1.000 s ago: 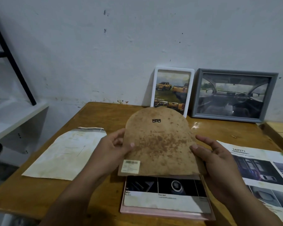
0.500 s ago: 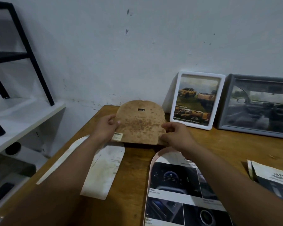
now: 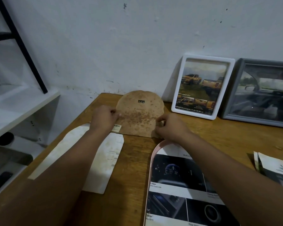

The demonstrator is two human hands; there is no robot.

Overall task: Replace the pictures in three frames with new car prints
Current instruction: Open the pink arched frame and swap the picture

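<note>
A brown stained arched backing board (image 3: 140, 114) lies at the far end of the wooden table (image 3: 227, 137), near the wall. My left hand (image 3: 104, 117) grips its left edge and my right hand (image 3: 167, 128) pinches its lower right corner. Nearer to me lies a pink arched frame (image 3: 151, 162) with a car dashboard print (image 3: 175, 175) in it, partly under my right forearm. A white frame (image 3: 203, 86) with yellow pickup trucks and a grey frame (image 3: 266, 93) with a car interior lean against the wall.
A white arched sheet (image 3: 104, 162) lies on the left of the table under my left forearm. A folded car brochure (image 3: 274, 170) sits at the right edge. A white shelf (image 3: 20, 105) with a black metal leg stands to the left of the table.
The backing board has gone from above the pink frame to the far end of the table, both hands still on it. The camera view swung left and nearer.
</note>
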